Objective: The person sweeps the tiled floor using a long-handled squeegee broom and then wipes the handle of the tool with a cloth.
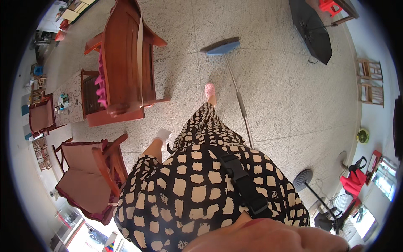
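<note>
Neither my left hand nor my right hand shows; my patterned black-and-cream clothing fills the lower middle. A broom [239, 98] stretches out on the floor ahead of me, its thin grey handle running back until my clothing covers it. What grips the upper end is hidden. The broom's blue head [222, 47], with dark bristles along its far side, lies on the speckled floor beyond my feet. My right foot, in a pink shoe [210, 89], is forward near the handle. Farther back on the left is my other foot, in a pale shoe [162, 135].
A reddish wooden bench [121, 63] stands left of the broom, with a cushioned armchair [86, 185] nearer me. At the far right lies an open black umbrella [312, 33]. Small wooden chairs [370, 93] line the right wall. A stand with a round base [303, 179] is at the lower right.
</note>
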`<state>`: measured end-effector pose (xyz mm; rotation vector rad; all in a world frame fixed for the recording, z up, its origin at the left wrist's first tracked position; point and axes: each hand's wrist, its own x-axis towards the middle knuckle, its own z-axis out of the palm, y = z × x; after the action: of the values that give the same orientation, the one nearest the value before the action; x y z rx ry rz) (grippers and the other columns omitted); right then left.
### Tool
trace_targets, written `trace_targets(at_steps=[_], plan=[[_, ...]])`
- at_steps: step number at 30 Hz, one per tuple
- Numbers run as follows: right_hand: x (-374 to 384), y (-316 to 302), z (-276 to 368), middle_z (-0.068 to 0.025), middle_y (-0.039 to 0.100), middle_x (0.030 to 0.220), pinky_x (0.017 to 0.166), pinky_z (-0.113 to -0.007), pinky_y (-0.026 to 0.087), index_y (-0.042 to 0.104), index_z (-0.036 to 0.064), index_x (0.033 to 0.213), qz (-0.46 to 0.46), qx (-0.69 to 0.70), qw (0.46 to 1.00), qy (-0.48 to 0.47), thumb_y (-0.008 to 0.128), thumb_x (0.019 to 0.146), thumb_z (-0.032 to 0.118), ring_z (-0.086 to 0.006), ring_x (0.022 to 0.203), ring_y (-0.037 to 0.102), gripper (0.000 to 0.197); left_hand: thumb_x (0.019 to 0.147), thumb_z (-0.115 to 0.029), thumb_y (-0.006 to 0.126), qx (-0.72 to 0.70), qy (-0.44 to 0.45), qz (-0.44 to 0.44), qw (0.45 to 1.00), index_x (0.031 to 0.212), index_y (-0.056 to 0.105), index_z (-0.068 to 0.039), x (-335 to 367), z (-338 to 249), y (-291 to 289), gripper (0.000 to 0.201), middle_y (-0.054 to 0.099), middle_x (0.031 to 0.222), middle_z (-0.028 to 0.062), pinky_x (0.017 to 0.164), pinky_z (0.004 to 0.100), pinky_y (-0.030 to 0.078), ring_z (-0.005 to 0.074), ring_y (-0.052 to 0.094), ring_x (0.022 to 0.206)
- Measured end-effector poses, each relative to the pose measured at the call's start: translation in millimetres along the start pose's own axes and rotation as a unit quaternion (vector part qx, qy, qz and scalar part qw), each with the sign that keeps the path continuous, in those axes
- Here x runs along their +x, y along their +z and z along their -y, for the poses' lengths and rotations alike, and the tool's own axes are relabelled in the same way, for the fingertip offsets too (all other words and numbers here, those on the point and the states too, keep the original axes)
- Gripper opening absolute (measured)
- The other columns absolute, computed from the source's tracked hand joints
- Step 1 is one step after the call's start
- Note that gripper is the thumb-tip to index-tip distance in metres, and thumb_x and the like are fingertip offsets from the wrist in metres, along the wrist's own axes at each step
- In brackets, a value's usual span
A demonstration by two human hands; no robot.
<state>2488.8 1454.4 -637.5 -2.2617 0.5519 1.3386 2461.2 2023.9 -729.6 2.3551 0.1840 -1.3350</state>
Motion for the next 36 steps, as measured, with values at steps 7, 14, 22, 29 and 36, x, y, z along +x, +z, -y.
trace_targets(at_steps=[7,14,22,29,36], plan=[[142.7,-205.3,279.7,-0.0229,0.065,0.093,0.077,-0.043,0.054,0.06,0.0039,0.105,-0.094,-0.441,0.849,-0.278,0.058,0.082,0.022,-0.0379,0.087,0.064,0.03,0.087,-0.024,0.049,-0.035,0.149,-0.199,0.968,0.096,0.062,-0.004,89.5,-131.9,-194.6,0.026,0.062,0.103,0.0197,0.087,0.0444,0.043,0.0361,0.056,0.099],[197.3,-317.1,289.2,-0.0169,0.063,0.069,0.061,-0.041,0.051,0.062,-0.0018,0.095,-0.153,-0.042,0.977,-0.142,0.058,0.086,0.028,-0.0316,0.068,0.064,0.032,0.087,-0.034,0.057,-0.347,0.08,-0.207,0.911,0.105,0.065,-0.004,130.4,-233.8,-348.6,0.036,0.065,0.106,0.0203,0.086,0.0371,0.045,0.0333,0.06,0.1],[81.9,-298.8,47.5,-0.0251,0.066,0.086,0.075,-0.048,0.051,0.065,0.0004,0.108,-0.03,-0.048,0.994,0.094,0.047,0.091,0.048,-0.041,0.085,0.065,0.053,0.077,-0.004,0.056,0.166,-0.012,-0.062,0.984,0.101,0.065,-0.001,161.5,-233.5,-331.1,0.026,0.066,0.094,0.0226,0.077,0.0449,0.051,0.0374,0.064,0.089],[141.3,-431.0,-4.4,-0.0234,0.067,0.087,0.073,-0.047,0.052,0.062,0.0018,0.115,0.047,-0.076,0.99,0.112,0.044,0.093,0.04,-0.0376,0.082,0.066,0.048,0.081,-0.014,0.054,0.153,-0.001,-0.018,0.988,0.093,0.065,-0.007,204.5,-341.8,-300.1,0.019,0.066,0.091,0.0187,0.079,0.0446,0.052,0.0336,0.065,0.089],[209.6,-643.3,253.6,-0.021,0.065,0.08,0.068,-0.044,0.052,0.057,-0.0028,0.12,0.034,-0.122,0.988,0.086,0.048,0.095,0.028,-0.0324,0.073,0.066,0.041,0.087,-0.025,0.054,-0.404,0.003,-0.226,0.886,0.098,0.066,-0.002,224.7,-535.1,-434.7,0.029,0.066,0.098,0.0209,0.084,0.038,0.048,0.032,0.062,0.093]])
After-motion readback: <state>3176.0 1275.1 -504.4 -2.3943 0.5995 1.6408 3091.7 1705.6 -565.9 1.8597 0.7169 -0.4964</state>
